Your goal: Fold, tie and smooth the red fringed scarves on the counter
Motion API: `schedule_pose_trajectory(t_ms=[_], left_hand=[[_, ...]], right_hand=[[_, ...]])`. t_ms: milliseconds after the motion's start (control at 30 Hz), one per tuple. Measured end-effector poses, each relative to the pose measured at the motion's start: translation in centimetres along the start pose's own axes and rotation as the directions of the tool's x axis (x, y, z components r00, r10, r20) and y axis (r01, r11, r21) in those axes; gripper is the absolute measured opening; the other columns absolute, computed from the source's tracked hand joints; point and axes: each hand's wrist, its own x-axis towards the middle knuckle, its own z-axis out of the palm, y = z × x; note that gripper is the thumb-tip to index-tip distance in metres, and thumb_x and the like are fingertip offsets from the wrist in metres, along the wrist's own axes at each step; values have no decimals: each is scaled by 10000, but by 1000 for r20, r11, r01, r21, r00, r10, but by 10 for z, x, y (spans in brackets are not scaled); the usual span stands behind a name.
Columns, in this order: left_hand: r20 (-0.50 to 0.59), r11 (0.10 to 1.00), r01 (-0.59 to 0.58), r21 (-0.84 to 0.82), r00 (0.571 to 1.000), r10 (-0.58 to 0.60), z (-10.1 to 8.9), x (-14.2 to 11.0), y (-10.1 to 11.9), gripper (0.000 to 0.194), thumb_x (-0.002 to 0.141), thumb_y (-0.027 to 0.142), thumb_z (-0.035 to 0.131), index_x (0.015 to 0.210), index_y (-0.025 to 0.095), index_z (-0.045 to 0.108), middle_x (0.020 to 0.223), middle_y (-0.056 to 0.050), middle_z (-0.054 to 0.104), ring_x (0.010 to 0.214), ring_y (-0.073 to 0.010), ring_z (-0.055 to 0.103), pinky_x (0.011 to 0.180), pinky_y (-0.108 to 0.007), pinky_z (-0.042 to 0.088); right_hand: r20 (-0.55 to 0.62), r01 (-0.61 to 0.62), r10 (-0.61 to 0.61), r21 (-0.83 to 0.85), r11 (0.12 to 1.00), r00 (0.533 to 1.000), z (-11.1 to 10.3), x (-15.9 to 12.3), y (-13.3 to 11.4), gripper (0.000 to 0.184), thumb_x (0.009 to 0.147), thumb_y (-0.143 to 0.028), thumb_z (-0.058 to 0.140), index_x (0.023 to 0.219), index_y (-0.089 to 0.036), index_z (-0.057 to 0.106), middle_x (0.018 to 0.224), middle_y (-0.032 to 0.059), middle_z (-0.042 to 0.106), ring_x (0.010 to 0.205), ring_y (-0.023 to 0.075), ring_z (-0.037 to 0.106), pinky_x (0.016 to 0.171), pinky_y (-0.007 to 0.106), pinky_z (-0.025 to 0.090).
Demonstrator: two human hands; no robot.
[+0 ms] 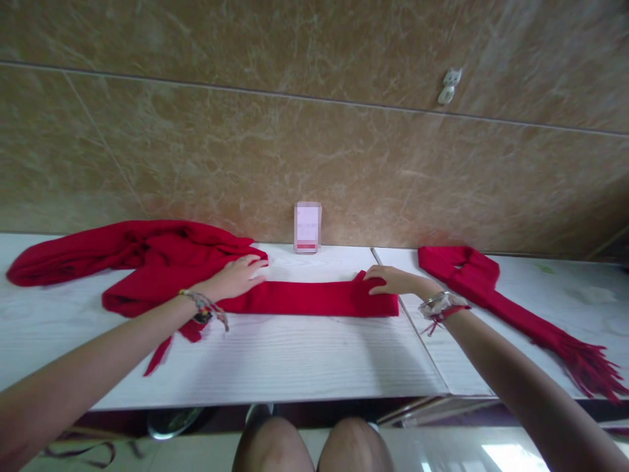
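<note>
A long red scarf (314,298) lies on the white table, its middle stretch flattened into a narrow strip. The rest of this cloth (162,262) is bunched in loose folds to the left, with fringe strands hanging toward me. My left hand (236,276) rests on the strip's left part beside the bunched cloth, fingers spread. Over the strip's right end lies my right hand (390,280), fingers apart and touching the fabric near a small raised fold at the far edge. Both wrists wear bracelets.
Farther right, another red scarf (484,292) lies folded over, its fringe toward the front edge. A phone-like device (307,229) leans upright against the brown tiled wall (304,151). A white cat-shaped hook (449,86) is on that wall. A seam crosses the white table (314,354).
</note>
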Motion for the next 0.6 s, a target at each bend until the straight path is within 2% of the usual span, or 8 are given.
schedule_pose_trajectory(t_ms=[67,133,233,367,467,533,600], left_hand=[[99,998,-58,-28,993,60,21,3,30,507,866,443,329,1287,169,399,1344,-124,402,1221,-241,376,972,-371,335],[96,996,-86,-26,991,88,37,2,41,486,879,431,306,1290,188,398,1345,-113,409,1228,-229,372,992,-380,311],[33,997,-73,18,997,73,50,-3,30,476,878,435,301,1271,200,428,1357,-105,400,1260,-244,325,1014,-416,270],[22,996,-56,64,998,55,51,-7,3,495,867,449,303,1269,194,438,1388,-94,361,1293,-262,264,1032,-439,227],[24,995,-58,83,998,56,50,-10,-5,497,868,437,284,1272,191,436,1399,-81,345,1302,-266,242,1038,-447,211],[25,994,-59,91,998,57,49,-12,-5,504,867,432,279,1279,183,428,1405,-87,333,1306,-272,232,1035,-460,210],[19,994,-63,92,998,62,49,-11,-2,510,867,428,277,1283,173,423,1407,-100,328,1304,-278,234,1031,-473,211]], right_hand=[[0,-16,15,4,1000,1000,-1,-5,5,347,749,-408,581,980,-154,626,1015,112,604,911,221,573,839,354,439],[9,-22,22,27,999,1000,-1,-10,9,325,736,-423,586,920,-160,636,976,101,613,878,214,576,819,355,444],[34,-19,14,143,990,999,0,-19,11,345,726,-457,581,923,-178,632,1035,88,612,970,218,555,867,356,422],[65,-39,20,296,954,998,6,-30,0,483,652,-506,632,1028,-203,611,1244,75,523,1176,235,434,975,345,341],[27,-55,48,341,938,998,3,-39,-9,525,690,-524,584,1095,-189,580,1210,84,551,1094,225,503,922,328,383],[-55,-77,99,313,947,994,-9,-44,-12,484,738,-537,521,1038,-166,601,1062,83,628,953,215,573,818,313,433],[-164,-128,164,210,969,973,-26,-48,-12,442,766,-542,484,927,-155,625,882,69,664,799,200,600,701,293,448]])
